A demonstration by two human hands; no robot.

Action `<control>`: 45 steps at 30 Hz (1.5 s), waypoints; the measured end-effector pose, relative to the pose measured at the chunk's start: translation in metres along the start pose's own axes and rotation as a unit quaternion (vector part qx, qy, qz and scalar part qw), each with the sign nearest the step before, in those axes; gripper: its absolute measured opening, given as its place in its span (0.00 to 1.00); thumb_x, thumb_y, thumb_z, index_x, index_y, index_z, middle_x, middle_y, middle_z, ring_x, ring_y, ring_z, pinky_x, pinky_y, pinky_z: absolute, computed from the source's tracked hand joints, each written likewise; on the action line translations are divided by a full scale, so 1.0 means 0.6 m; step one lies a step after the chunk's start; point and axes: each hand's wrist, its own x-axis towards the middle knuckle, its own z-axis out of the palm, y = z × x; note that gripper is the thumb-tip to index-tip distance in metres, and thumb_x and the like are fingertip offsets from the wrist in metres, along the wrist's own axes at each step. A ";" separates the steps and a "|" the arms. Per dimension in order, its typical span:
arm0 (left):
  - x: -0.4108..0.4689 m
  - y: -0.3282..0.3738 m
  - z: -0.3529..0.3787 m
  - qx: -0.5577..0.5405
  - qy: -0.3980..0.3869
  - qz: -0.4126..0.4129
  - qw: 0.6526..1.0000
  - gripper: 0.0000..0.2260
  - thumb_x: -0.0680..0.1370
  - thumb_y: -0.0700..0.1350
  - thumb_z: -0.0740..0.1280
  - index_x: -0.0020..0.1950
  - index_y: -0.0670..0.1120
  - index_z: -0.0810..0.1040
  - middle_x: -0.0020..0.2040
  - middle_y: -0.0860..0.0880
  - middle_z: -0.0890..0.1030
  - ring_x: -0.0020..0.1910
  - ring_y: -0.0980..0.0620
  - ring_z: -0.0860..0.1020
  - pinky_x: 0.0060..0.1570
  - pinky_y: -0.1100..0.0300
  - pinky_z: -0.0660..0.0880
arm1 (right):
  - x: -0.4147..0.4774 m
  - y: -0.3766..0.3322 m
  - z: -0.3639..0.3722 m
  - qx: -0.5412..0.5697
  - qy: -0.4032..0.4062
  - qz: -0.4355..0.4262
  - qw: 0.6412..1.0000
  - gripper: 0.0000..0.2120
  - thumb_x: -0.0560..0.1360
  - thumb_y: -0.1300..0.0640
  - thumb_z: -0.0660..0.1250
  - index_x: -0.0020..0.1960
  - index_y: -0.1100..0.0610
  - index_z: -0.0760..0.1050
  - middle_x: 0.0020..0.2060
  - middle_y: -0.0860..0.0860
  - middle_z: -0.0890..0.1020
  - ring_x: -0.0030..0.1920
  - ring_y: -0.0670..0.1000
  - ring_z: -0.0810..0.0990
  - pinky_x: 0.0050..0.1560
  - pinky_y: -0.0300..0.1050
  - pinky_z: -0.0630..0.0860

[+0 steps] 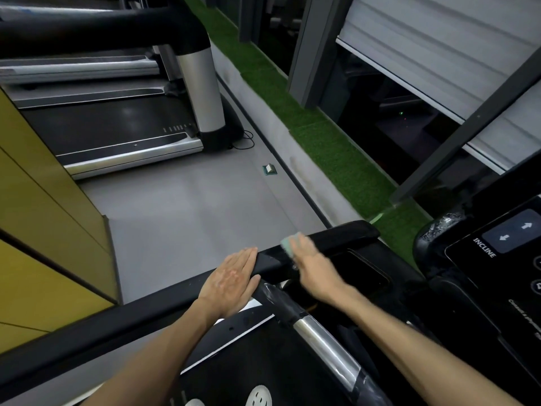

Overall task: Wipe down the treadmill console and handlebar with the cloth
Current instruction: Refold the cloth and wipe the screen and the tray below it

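Green cloth (288, 245) half-hidden under right hand (311, 265).

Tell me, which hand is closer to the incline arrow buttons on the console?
The right hand. It presses the green cloth on the black handlebar, left of the incline buttons. The left hand lies flat on the same bar, even farther left.

Grey floor (190, 206) bears a treadmill (117, 136) and a small green-edged object (270, 169).
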 end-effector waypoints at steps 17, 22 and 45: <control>0.003 -0.002 -0.007 -0.006 -0.036 0.002 0.999 0.26 0.81 0.54 0.53 0.71 0.38 0.72 0.66 0.44 0.78 0.65 0.48 0.77 0.66 0.53 0.72 | 0.096 0.204 -0.090 -0.027 0.018 0.339 0.940 0.15 0.77 0.64 0.60 0.64 0.61 0.72 0.60 0.65 0.76 0.61 0.64 0.75 0.57 0.52 0.72; 0.001 0.000 -0.011 -0.029 -0.064 -0.007 0.998 0.26 0.81 0.53 0.53 0.71 0.37 0.72 0.67 0.42 0.77 0.65 0.47 0.77 0.65 0.51 0.74 | 0.069 0.079 -0.042 -0.050 -0.003 0.155 0.987 0.24 0.74 0.63 0.65 0.69 0.55 0.71 0.67 0.56 0.73 0.67 0.57 0.71 0.66 0.46 0.66; -0.100 -0.109 -0.042 -0.080 -0.116 -0.078 0.987 0.34 0.80 0.62 0.36 0.80 0.42 0.46 0.77 0.51 0.45 0.77 0.56 0.43 0.70 0.69 0.30 | 0.030 -0.142 0.079 -0.100 -0.035 -0.018 0.994 0.33 0.71 0.64 0.63 0.75 0.59 0.56 0.74 0.60 0.57 0.75 0.59 0.55 0.73 0.50 0.55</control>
